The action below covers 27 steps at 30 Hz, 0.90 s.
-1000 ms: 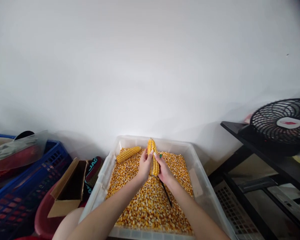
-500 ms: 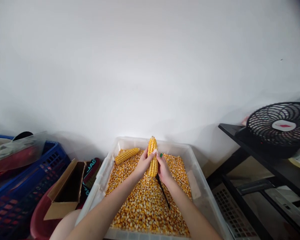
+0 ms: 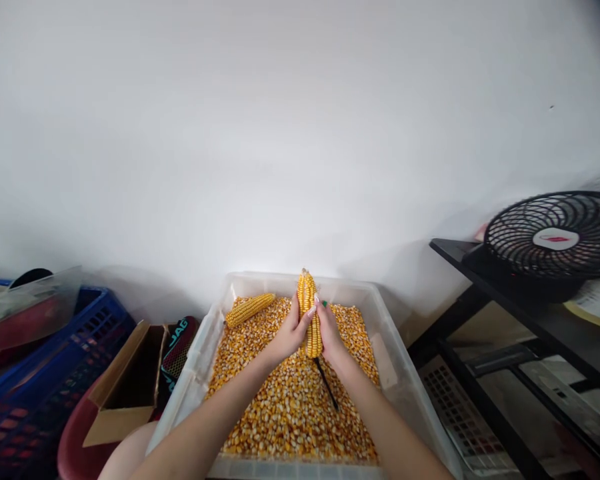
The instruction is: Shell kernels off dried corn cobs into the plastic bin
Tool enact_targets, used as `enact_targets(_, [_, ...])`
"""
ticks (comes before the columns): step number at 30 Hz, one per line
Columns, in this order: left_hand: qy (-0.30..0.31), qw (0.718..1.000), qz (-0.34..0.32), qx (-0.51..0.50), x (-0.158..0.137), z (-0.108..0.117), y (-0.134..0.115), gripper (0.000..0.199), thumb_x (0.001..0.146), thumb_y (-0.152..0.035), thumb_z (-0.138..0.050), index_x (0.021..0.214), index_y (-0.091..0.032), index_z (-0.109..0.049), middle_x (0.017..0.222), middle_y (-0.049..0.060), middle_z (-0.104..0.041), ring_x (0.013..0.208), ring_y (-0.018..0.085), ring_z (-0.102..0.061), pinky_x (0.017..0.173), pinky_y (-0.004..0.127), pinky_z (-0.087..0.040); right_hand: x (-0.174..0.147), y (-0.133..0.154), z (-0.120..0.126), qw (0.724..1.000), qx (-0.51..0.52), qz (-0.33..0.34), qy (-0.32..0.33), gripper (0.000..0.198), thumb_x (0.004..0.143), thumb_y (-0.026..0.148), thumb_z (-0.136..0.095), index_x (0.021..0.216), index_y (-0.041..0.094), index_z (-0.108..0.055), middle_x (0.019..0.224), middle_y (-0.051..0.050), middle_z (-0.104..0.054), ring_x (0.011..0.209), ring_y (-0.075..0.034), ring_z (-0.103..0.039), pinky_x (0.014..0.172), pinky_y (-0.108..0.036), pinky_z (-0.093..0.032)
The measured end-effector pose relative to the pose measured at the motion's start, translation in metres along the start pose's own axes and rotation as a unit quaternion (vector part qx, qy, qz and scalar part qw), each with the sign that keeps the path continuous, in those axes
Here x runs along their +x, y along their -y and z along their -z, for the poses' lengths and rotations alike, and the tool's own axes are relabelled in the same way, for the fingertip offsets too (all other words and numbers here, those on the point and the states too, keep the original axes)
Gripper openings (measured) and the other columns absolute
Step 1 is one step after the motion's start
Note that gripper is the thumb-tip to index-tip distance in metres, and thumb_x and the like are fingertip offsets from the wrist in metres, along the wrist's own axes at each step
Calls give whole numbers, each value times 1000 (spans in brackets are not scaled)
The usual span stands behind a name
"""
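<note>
Between my two hands is an ear of corn, held nearly upright with its pointed tip away from me. My left hand closes round its left side, thumb laid across the kernels. On the right side, my right hand grips the same ear, its thumb near the middle. A second ear of corn lies on loose corn kernels at the far left of a translucent plastic bin. A thin black stick-like tool rests on the kernels below my hands; its upper end is hidden.
A black fan stands on a dark shelf at the right. To the left are a cardboard box, a red basin, a dark JAG-marked item and a blue crate. A white wall rises behind the bin.
My left thumb has shifted lower on the ear, and my right thumb sits slightly higher. The ear's lower end has tilted a little to the right. The view has shifted slightly.
</note>
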<state>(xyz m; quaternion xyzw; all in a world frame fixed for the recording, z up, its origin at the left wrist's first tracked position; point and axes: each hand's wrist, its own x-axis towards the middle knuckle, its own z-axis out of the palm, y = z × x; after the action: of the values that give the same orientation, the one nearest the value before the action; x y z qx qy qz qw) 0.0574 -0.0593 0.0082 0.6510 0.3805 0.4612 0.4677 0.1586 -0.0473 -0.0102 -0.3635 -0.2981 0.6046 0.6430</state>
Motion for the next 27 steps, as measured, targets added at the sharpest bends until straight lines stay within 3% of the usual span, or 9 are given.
enact_targets(3, [11, 1000, -7, -9, 1, 2, -2, 74, 89, -51, -42, 149, -16, -16, 153, 8, -22, 142, 24, -7, 117, 37, -8, 0, 3, 1, 1000, 20, -17, 14, 27, 68, 42, -69, 86, 23, -62, 85, 0, -71, 88, -21, -65, 74, -30, -52])
enact_targets(7, [11, 996, 42, -73, 2, 2, -7, 71, 88, -51, -44, 149, -23, -21, 152, 3, -25, 142, 25, -13, 117, 39, -12, 2, 4, 0, 999, 32, -28, 18, 30, 71, 48, -65, 88, 22, -64, 82, -1, -71, 88, -22, -65, 74, -32, -53])
enact_targets(12, [45, 994, 26, -92, -1, 0, -14, 85, 83, -43, -57, 150, -21, -10, 152, 8, -26, 139, 27, -22, 115, 39, -20, 4, 2, 0, 999, 40, -13, 8, 33, 69, 44, -68, 93, 22, -63, 78, 0, -69, 79, -21, -65, 70, -31, -52])
enact_targets(18, [64, 994, 28, -81, -1, 2, -12, 79, 85, -43, -54, 150, -21, -13, 150, 6, -31, 142, 25, -11, 117, 40, -14, 9, 1, 6, 998, 51, -32, 19, 29, 70, 39, -68, 93, 22, -62, 76, 2, -67, 73, -19, -63, 67, -30, -52])
enact_targets(27, [114, 986, 35, -115, 1, 4, -10, 94, 82, -37, -61, 150, -23, 2, 155, 7, -17, 140, 27, -19, 115, 41, -22, 12, 0, 7, 999, 32, -18, 23, 24, 70, 43, -67, 80, 22, -61, 73, 1, -65, 71, -18, -62, 65, -30, -51])
